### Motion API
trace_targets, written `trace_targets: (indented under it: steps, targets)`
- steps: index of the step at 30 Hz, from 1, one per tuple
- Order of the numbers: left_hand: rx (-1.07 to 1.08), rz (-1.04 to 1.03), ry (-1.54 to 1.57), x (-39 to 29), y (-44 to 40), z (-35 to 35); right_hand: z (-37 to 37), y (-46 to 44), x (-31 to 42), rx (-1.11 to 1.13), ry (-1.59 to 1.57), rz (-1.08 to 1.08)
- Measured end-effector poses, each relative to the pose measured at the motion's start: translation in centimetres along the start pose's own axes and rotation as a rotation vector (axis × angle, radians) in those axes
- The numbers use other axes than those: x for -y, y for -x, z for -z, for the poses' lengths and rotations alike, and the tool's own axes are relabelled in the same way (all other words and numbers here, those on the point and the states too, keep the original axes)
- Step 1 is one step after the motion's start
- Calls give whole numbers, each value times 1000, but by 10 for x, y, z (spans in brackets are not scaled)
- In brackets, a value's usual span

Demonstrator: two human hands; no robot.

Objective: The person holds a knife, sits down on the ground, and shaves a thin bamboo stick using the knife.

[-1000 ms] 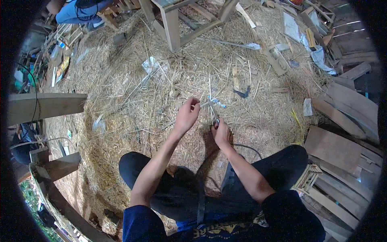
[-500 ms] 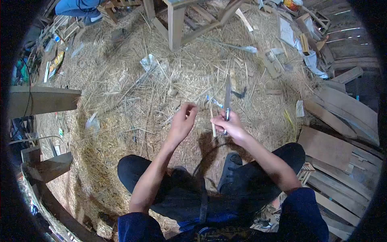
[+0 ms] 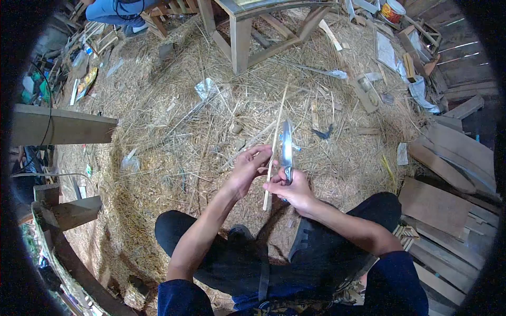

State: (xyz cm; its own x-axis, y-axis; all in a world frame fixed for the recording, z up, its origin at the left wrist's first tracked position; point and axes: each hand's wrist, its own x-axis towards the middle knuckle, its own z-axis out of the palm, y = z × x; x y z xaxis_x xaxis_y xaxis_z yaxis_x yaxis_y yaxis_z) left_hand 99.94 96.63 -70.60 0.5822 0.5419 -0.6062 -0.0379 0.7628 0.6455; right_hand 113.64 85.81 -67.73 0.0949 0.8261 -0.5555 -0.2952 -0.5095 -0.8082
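A thin pale wooden strip (image 3: 278, 126) stands nearly lengthwise between my hands, its lower end below the fingers. My left hand (image 3: 250, 169) is at the strip's left side, fingers bent, with the index finger and thumb near or touching it; whether they grip it is hard to tell. My right hand (image 3: 293, 190) is closed round the dark handle of a knife (image 3: 287, 145), whose shiny blade points away from me, just right of the strip. The right thumb also presses on the strip's lower part.
Straw and shavings (image 3: 158, 105) cover the ground. A wooden frame table (image 3: 240, 45) stands ahead, with a person's blue-clad leg (image 3: 113, 11) at the upper left. A beam (image 3: 63, 126) juts in from the left. Boards (image 3: 435, 205) lie at the right.
The right hand has turned the knife and brought it left beside the strip, which now stands longer between the hands. My left hand has moved slightly right and down, closer to the right hand.
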Motion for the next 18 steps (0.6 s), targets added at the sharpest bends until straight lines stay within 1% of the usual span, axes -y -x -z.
trace_targets:
  steps: [2,3,6,7,10,11,14,15,18]
  targets:
    - [17,-10,46,7,-5,3,2,-2,-10,3,68,98]
    - [8,-17,14,-1,-2,-5,2,0,-9,2,50,91]
    - [51,-4,77,-2,-1,-7,6,4,-5,-32,-40,40]
    - [33,-24,80,2,-3,-9,6,6,1,-68,-61,42]
    - [59,-58,192,8,-6,-10,14,-5,6,-134,-136,183]
    - [-2,-20,122,10,-4,-13,20,-12,4,-177,-92,273]
    - [49,-12,39,19,-2,-20,22,-16,40,-297,-144,301]
    - [12,-16,23,19,1,-27,31,-21,43,-318,9,303]
    - [0,-14,-18,27,2,-32,41,-30,48,-379,-25,334]
